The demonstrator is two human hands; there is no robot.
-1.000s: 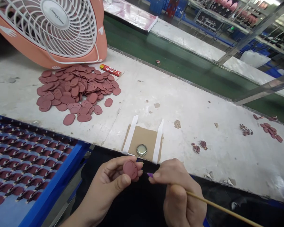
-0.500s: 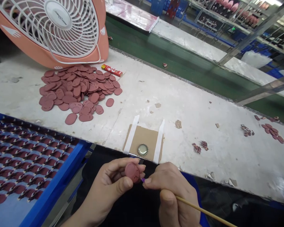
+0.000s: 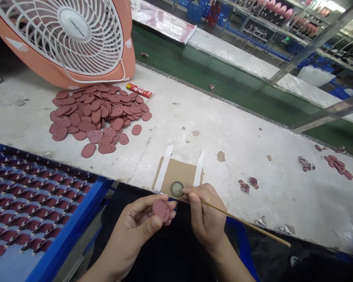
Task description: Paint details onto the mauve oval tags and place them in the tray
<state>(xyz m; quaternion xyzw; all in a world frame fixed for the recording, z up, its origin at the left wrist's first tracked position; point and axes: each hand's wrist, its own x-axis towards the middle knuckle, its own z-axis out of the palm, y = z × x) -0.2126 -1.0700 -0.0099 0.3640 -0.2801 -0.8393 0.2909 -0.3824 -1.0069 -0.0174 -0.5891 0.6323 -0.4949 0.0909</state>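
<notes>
A maroon oval disc (image 3: pixel 160 210) with small dark dots on its face is pinched between the thumb and fingers of my left hand (image 3: pixel 135 227), just in front of the table edge. My right hand (image 3: pixel 208 217) grips a thin wooden stick (image 3: pixel 250 225) like a pen. Its tip end reaches into a crimped bottle cap (image 3: pixel 175 190), which lies open side up. What the cap contains is too small to make out. Under the cap is a piece of brown cardboard (image 3: pixel 181 166), held down by two white tape strips.
A pile of maroon discs (image 3: pixel 95 111) lies beside an orange fan (image 3: pixel 126 62) and a red box (image 3: pixel 139 90). At left, a blue tray (image 3: pixel 85 211) carries rows of maroon pieces. Small clusters (image 3: pixel 244 186) and more discs (image 3: pixel 338 166) sit at right. A green belt (image 3: pixel 223 74) runs behind.
My right hand has moved away from the disc, up to the bottle cap, bringing the stick's tip into it. My left hand still holds the disc, nearly in place.
</notes>
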